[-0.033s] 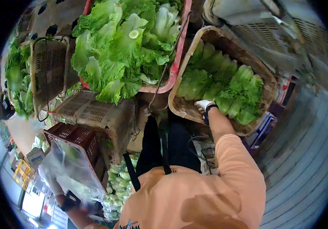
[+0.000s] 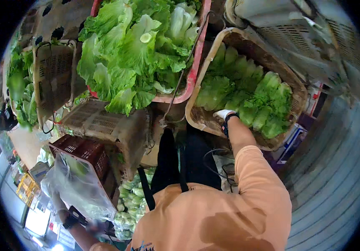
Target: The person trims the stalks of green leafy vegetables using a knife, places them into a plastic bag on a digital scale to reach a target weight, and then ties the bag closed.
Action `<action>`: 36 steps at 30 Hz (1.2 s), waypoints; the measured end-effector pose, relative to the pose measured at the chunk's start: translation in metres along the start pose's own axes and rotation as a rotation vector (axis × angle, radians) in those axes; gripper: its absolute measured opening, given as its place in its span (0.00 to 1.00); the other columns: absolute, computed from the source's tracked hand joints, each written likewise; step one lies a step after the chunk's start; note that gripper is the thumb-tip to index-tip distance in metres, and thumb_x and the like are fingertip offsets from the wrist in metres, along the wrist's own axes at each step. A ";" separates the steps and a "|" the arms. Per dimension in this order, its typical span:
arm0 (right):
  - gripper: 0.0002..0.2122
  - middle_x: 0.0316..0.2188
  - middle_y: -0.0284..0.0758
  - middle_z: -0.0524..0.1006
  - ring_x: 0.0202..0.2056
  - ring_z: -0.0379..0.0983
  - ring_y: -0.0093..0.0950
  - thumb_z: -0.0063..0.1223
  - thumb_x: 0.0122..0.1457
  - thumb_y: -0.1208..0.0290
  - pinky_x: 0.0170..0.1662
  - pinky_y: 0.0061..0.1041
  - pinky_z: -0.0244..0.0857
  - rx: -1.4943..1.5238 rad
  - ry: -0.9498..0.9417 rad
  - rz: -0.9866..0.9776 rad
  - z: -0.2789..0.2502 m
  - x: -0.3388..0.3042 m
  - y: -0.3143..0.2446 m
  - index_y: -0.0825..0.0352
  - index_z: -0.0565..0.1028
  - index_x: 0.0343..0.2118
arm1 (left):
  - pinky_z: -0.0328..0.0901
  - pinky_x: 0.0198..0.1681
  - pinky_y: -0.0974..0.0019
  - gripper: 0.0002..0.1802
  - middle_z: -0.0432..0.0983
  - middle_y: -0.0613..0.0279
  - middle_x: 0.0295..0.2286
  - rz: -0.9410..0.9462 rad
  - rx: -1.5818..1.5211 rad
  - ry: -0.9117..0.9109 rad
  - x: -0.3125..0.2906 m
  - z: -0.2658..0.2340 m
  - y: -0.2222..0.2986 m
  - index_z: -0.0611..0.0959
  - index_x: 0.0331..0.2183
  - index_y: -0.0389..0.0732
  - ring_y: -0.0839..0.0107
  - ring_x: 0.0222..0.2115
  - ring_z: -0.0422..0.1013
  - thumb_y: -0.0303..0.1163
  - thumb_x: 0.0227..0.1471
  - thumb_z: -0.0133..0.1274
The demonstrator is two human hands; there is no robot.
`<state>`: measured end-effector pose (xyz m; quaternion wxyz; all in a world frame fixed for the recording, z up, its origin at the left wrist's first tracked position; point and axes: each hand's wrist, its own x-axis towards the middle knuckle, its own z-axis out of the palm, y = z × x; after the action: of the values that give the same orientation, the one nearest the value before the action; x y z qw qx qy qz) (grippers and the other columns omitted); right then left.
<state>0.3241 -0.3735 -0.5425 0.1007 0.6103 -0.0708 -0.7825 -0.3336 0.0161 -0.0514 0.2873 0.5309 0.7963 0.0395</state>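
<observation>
My right hand point(image 2: 224, 114), in a white glove, reaches into the near side of a tan plastic crate point(image 2: 193, 88). Its fingers look curled down, and whatever they may hold is hidden. Beside it, heads of leafy green lettuce point(image 2: 240, 90) lie in rows inside the crate. My left hand point(image 2: 55, 195) is out at the lower left, at a clear plastic bag point(image 2: 81, 188) that drapes over the end of a dark red crate point(image 2: 83, 154). The film blurs its fingers, which appear to grip the bag.
A red-rimmed crate point(image 2: 193, 71) heaped with loose lettuce leaves point(image 2: 125, 50) stands ahead. Brown slatted crates point(image 2: 100, 119) are stacked on the left. Bagged greens point(image 2: 129, 201) lie by my legs. A corrugated grey surface point(image 2: 330, 167) fills the right side.
My left forearm has shifted slightly, and the plastic bag's folds have moved a little with it. The right hand stays at the same spot in the crate.
</observation>
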 end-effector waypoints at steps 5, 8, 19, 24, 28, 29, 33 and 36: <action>0.34 0.57 0.42 0.62 0.55 0.60 0.36 0.55 0.51 0.53 0.53 0.37 0.57 -0.058 0.134 0.135 0.004 0.014 -0.043 0.64 0.60 0.59 | 0.54 0.53 0.64 0.28 0.66 0.61 0.53 -0.331 -0.171 0.223 -0.023 -0.017 0.008 0.64 0.59 0.48 0.70 0.53 0.61 0.44 0.59 0.39; 0.33 0.55 0.43 0.63 0.51 0.63 0.36 0.55 0.52 0.54 0.50 0.38 0.60 0.003 0.223 0.122 0.011 0.005 -0.049 0.65 0.61 0.58 | 0.57 0.52 0.62 0.25 0.70 0.61 0.48 -0.135 0.028 0.272 -0.088 -0.004 -0.002 0.70 0.54 0.44 0.68 0.50 0.65 0.44 0.57 0.40; 0.31 0.47 0.47 0.69 0.37 0.74 0.37 0.53 0.52 0.55 0.40 0.41 0.68 0.724 0.397 -0.110 0.014 -0.032 -0.012 0.67 0.62 0.57 | 0.63 0.47 0.67 0.16 0.74 0.60 0.40 -0.176 0.001 -0.282 -0.234 0.130 0.001 0.77 0.43 0.32 0.70 0.42 0.68 0.30 0.55 0.48; 0.30 0.31 0.43 0.74 0.28 0.75 0.34 0.52 0.52 0.46 0.36 0.35 0.73 1.099 0.171 -0.422 -0.001 -0.094 0.042 0.66 0.65 0.50 | 0.62 0.50 0.69 0.18 0.73 0.56 0.44 -0.054 -0.225 -0.486 -0.222 0.167 0.021 0.74 0.46 0.31 0.70 0.44 0.69 0.27 0.54 0.50; 0.27 0.34 0.40 0.73 0.34 0.74 0.34 0.48 0.53 0.43 0.36 0.30 0.71 1.026 0.045 -0.407 0.013 -0.197 0.055 0.63 0.68 0.46 | 0.63 0.49 0.69 0.19 0.73 0.55 0.44 0.231 -0.237 -0.620 -0.208 0.186 0.072 0.74 0.47 0.32 0.70 0.44 0.69 0.28 0.53 0.52; 0.25 0.32 0.32 0.73 0.28 0.67 0.26 0.53 0.52 0.47 0.38 0.32 0.65 0.975 -0.023 -0.520 0.027 -0.227 0.054 0.61 0.69 0.45 | 0.63 0.48 0.68 0.20 0.73 0.54 0.44 0.371 -0.234 -0.622 -0.205 0.190 0.093 0.75 0.47 0.33 0.67 0.44 0.70 0.28 0.51 0.53; 0.28 0.38 0.39 0.73 0.37 0.72 0.36 0.52 0.52 0.48 0.39 0.34 0.69 0.768 -0.135 -0.615 0.106 -0.343 0.019 0.65 0.67 0.50 | 0.55 0.56 0.57 0.37 0.67 0.52 0.51 1.216 -0.027 -0.597 -0.211 0.203 0.191 0.70 0.53 0.40 0.53 0.52 0.63 0.37 0.40 0.62; 0.19 0.21 0.28 0.73 0.16 0.66 0.22 0.45 0.58 0.52 0.17 0.20 0.59 0.034 -0.048 -0.541 0.162 -0.410 -0.013 0.63 0.71 0.42 | 0.40 0.61 0.44 0.57 0.57 0.55 0.58 1.656 0.324 -0.455 -0.246 0.202 0.237 0.58 0.60 0.48 0.53 0.58 0.54 0.52 0.29 0.66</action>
<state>0.2620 -0.2631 -0.1196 -0.1241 0.5898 0.0791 -0.7940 0.0294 -0.1440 -0.0301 0.2392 0.9680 0.0737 0.0150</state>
